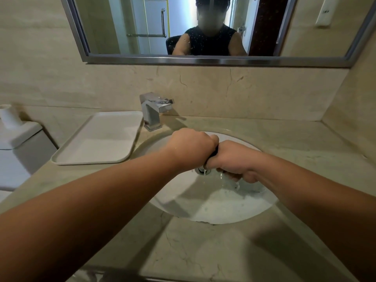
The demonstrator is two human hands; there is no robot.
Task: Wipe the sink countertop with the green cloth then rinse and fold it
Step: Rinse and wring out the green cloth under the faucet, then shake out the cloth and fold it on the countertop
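Both fists are clenched side by side over the white sink basin [213, 210]. My left hand [191, 147] and my right hand [232, 157] grip a twisted dark cloth [212, 154], of which only a thin strip shows between the fists; its colour looks dark here. Water drips from under my right hand into the basin near the drain [203, 170]. The beige stone countertop [203, 251] surrounds the basin.
A chrome faucet [154, 110] stands behind the basin at the left. A white tray [97, 139] lies on the counter to the left, a white toilet tank [18, 143] beyond it. A mirror [203, 27] hangs above, side wall at right.
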